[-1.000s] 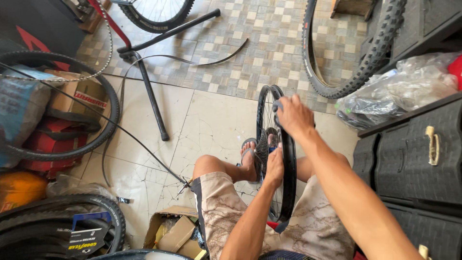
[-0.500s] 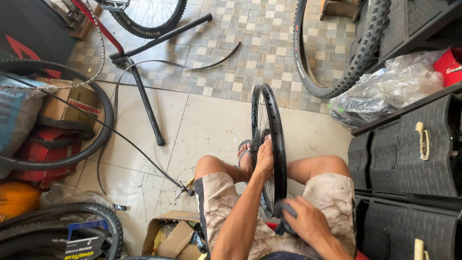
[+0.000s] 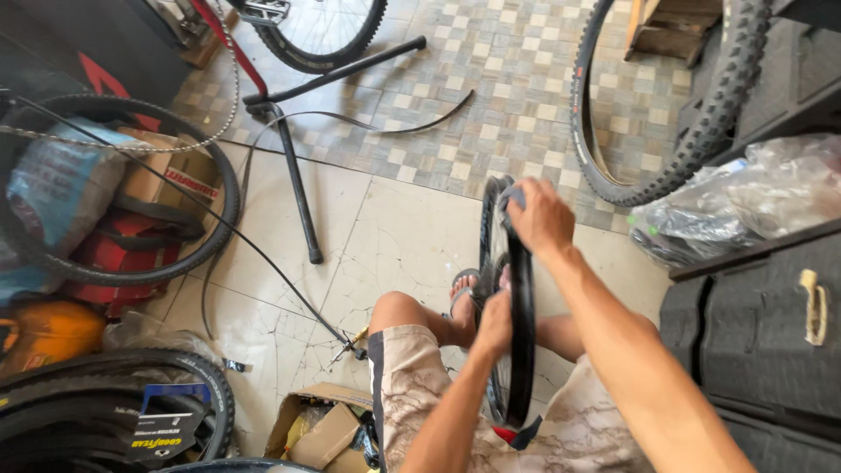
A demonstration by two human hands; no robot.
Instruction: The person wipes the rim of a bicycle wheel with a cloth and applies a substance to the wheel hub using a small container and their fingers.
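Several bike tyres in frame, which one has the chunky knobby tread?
The big black knobby tyre standing upright at top right, beside the black crates. The slim black wheel in both hands looks smooth.

Brown cardboard boxes (image 3: pixel 320 434) — lower centre, left

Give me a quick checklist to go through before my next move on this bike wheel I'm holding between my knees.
1. Right hand gripping the top of the wheel: ok, the fingers wrap over the tire there.
2. Left hand steadying the wheel's side, about halfway up: ok, it rests against it.
3. Wheel upright between the knees: ok, it stands nearly vertical.
4. Foot in the sandal out from under the wheel: cannot tell, the wheel hides its far edge.
5. Floor ahead free of snags: not ok, a thin black cable runs across the tiles near the left knee.
6. Tire seated all round: cannot tell, only one edge shows.
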